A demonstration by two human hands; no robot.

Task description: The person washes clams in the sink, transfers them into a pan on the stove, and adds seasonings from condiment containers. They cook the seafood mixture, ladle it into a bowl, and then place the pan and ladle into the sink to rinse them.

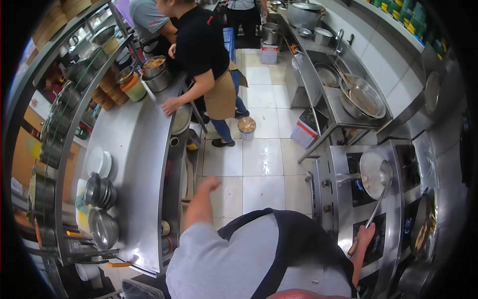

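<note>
Apron; right hand gripping ladle at pan; left hand grip unclear; bucket ahead.

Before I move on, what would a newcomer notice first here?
First, the right hand holding a long ladle over a pan on the stove at right. Then a co-worker in a black top by the steel counter at left, near a bucket on the floor.
</note>
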